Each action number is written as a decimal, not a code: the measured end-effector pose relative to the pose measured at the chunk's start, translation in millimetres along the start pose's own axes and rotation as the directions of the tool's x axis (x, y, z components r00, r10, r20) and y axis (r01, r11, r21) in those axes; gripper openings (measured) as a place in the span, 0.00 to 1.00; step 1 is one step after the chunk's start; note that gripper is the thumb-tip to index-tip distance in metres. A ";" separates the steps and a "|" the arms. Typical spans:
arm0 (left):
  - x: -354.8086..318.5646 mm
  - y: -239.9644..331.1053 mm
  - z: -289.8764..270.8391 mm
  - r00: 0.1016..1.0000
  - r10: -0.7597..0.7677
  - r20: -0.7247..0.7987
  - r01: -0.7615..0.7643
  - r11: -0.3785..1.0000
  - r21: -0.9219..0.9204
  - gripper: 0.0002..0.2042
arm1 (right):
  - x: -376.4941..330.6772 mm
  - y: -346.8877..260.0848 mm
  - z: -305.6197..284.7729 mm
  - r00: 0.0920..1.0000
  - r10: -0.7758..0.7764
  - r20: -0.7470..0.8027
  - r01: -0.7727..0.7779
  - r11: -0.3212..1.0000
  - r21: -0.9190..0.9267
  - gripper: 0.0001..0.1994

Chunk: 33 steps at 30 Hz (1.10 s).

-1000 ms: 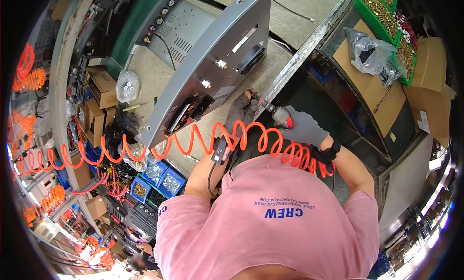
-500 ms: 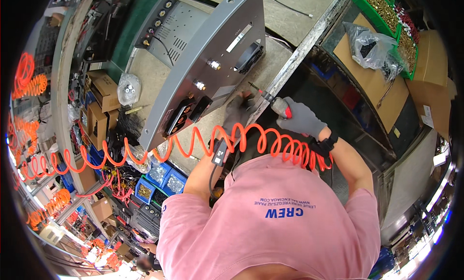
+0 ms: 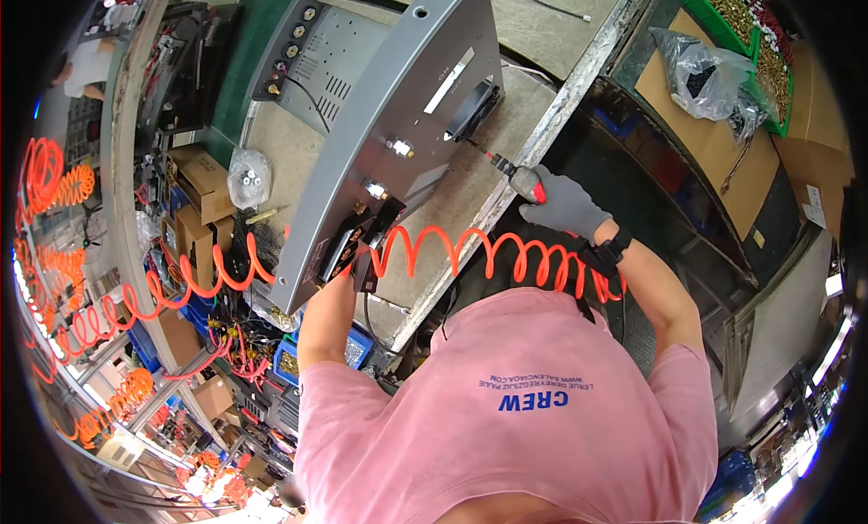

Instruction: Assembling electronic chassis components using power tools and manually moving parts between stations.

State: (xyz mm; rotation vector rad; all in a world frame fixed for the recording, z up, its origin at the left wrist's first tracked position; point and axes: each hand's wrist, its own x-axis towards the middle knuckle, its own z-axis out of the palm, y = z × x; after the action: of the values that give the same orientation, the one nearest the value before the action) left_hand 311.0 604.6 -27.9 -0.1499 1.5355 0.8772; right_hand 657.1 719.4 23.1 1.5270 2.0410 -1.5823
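Observation:
A grey metal equipment housing stands tilted on the bench, with brass fittings, black sockets and a black fan on its panel. In a grey glove, my right hand is closed around a red-and-grey power screwdriver. The long thin bit points at the panel by the fan's lower corner; whether it touches a screw is too small to tell. My left forearm reaches up to the housing's near end by the sockets, where the hand and its fingers are hidden.
A coiled orange air hose stretches across in front of me. Another grey metal case lies behind the housing. Green bins of brass parts and a clear plastic bag sit at the right. Cardboard boxes stand at the left.
My left hand has moved left from beside the screwdriver tip to the near end of the housing, out of sight. The screwdriver bit has come up to the panel near the fan.

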 end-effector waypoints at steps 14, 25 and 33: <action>-65.8 2.6 -108.0 0.995 0.007 0.095 -0.011 0.999 0.045 0.10 | 4.3 2.2 -2.5 1.000 -0.010 0.004 0.010 0.999 0.030 0.30; -54.2 8.9 -101.1 0.987 0.062 0.147 -0.068 0.997 0.033 0.09 | 5.3 0.9 -1.9 1.000 -0.001 -0.001 0.001 0.999 0.038 0.28; -0.8 -8.7 -2.4 0.981 0.112 0.159 -0.114 0.993 0.005 0.09 | 7.1 -3.8 -0.4 1.000 -0.026 0.010 0.026 1.000 0.010 0.29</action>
State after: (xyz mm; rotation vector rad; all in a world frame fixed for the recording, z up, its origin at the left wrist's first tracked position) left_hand 314.2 596.8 -31.2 0.0184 1.4114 0.9450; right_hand 651.0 724.4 21.3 1.4982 2.0588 -1.6086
